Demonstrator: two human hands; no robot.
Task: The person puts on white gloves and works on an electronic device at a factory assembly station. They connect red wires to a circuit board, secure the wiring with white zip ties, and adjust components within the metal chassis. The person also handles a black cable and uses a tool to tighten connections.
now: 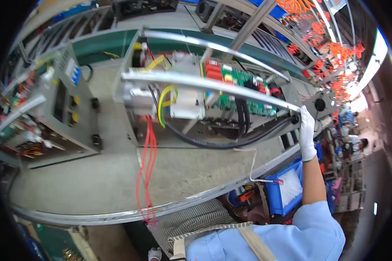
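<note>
An open-frame metal chassis point(187, 112) full of electronics lies on the grey workbench point(183, 172). My right hand point(307, 132), in a white glove, grips its right end, where the near silver rail point(213, 84) meets the end panel. Inside are a green circuit board point(233, 78) with red parts, a thick black cable point(204, 143) and a yellow-green wire point(162, 104). Several red wires point(149, 161) hang from the chassis over the bench's front edge. Low at the lower edge, my gloved left hand point(154, 254) is away from the chassis; its fingers are too small and partly cut off.
A second open electronics cabinet point(63, 113) stands on the left. Below the bench edge, a blue bin point(276, 195) holds white material, with a white cable running to it. Roller conveyors point(270, 45) lie behind the bench. Orange coiled hoses point(335, 52) hang at the right.
</note>
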